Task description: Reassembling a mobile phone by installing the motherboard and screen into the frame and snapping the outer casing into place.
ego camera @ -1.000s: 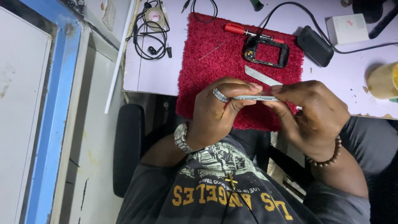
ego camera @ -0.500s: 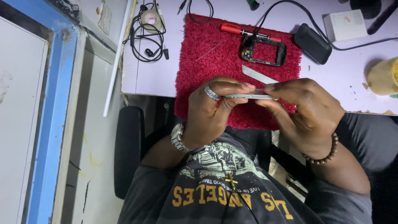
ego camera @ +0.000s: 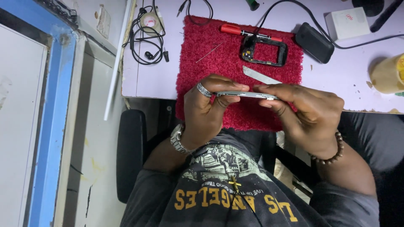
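I hold a thin silver phone (ego camera: 246, 95) edge-on between both hands, above the near edge of a red fuzzy mat (ego camera: 223, 59). My left hand (ego camera: 208, 111), with a ring and a wristwatch, grips its left end. My right hand (ego camera: 305, 111), with a bead bracelet, pinches its right end. On the mat lie a black phone frame (ego camera: 264, 51), a red-handled screwdriver (ego camera: 235, 30), a flat metal blade (ego camera: 260, 76) and a thin pin (ego camera: 209, 52).
On the pale desk (ego camera: 151, 80) sit coiled black earphones (ego camera: 147, 38), a black box with a cable (ego camera: 314, 42), a white box (ego camera: 347, 23) and a yellowish cup (ego camera: 387, 75). A black chair arm (ego camera: 130, 151) is at my left. A blue frame (ego camera: 52, 113) runs down the left.
The hands and phone stay together over the mat's near edge. The view has shifted slightly; the grip looks the same.
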